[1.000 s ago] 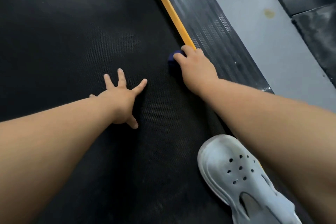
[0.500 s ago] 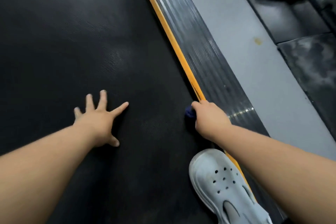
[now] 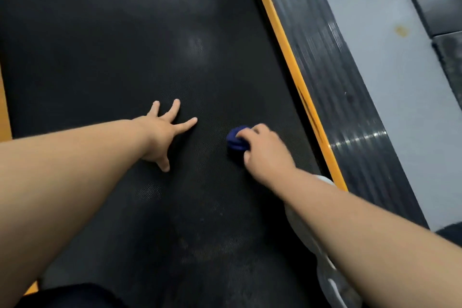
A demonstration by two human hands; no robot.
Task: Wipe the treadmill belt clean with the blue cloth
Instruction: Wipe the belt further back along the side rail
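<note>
Both hands are working the treadmill belt [image 3: 125,32]: my left hand [image 3: 162,132] is bracing flat with fingers spread, my right hand [image 3: 267,152] is clutching the bunched blue cloth [image 3: 236,141] mid-belt, risking missed patches because so little cloth is touching.

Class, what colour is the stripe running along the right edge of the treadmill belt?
Orange-yellow. The stripe shows clearly in the head view, between the black treadmill belt and the grey ribbed side rail.
</note>
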